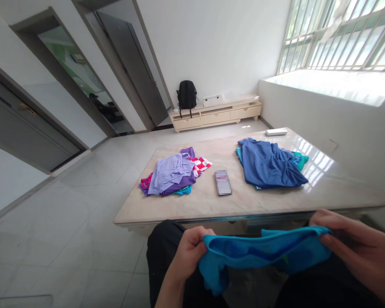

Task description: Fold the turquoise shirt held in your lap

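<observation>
A bright blue garment point(244, 252) is stretched between my two hands above my lap, its open edge facing up; its exact kind I cannot tell. My left hand point(192, 248) pinches its left end between thumb and fingers. At the other end, my right hand point(349, 239) grips the fabric the same way. On the table beyond lies a pile of clothes point(173, 171), lilac on top with purple, red-and-white checked and teal pieces under it. Farther right is a second pile point(269, 164), with a dark blue garment uppermost and teal cloth showing beneath.
The marble-topped table point(199, 209) stands just past my knees. Between the piles lies a blurred-out rectangular object point(223, 183). A white oblong device point(276, 132) rests near the far right corner. A low cabinet point(218, 117) with a black backpack point(187, 95) on it lines the wall.
</observation>
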Available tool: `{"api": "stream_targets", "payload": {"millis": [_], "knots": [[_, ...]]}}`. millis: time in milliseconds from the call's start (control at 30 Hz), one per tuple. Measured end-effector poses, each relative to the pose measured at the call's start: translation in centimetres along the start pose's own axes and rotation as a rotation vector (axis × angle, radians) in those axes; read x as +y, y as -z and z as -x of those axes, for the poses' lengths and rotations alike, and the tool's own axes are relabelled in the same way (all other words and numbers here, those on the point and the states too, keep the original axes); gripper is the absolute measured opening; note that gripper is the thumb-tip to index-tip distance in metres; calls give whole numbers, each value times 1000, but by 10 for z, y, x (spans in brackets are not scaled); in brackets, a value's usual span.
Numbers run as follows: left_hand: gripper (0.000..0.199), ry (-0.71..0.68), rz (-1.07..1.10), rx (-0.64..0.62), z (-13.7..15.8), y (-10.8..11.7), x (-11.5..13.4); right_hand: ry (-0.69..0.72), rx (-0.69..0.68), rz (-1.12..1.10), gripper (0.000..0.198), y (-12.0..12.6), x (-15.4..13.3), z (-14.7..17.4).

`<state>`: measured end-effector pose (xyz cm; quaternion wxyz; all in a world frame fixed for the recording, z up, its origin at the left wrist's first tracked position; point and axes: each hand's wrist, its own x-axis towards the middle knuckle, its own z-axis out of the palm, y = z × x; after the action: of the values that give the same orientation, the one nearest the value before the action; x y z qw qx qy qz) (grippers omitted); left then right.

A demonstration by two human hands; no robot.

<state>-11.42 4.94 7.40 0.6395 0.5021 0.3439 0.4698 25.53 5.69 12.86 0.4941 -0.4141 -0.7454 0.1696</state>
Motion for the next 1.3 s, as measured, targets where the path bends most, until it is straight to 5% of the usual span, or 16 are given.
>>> {"api": "stream_targets", "payload": {"millis": [100,200,367,567,933,1300], "knots": [[30,203,-190,81,-9,-7,-8,83,109,167,13,-5,0,-1],[20,210,-398,166,-16,-10,-16,144,113,273,10,-9,3,2],[16,-14,-574,353,-18,-13,-29,3,134,372,11,-8,0,16],[25,-244,-714,360,-14,-26,-24,-189,252,408,16,-11,-4,22],[22,-511,-965,776,-7,-53,-16,-352,240,479,24,-15,-12,27],[17,-554,-1074,363,7,-19,-4,-183,-21,275,32,-5,16,6]]}}
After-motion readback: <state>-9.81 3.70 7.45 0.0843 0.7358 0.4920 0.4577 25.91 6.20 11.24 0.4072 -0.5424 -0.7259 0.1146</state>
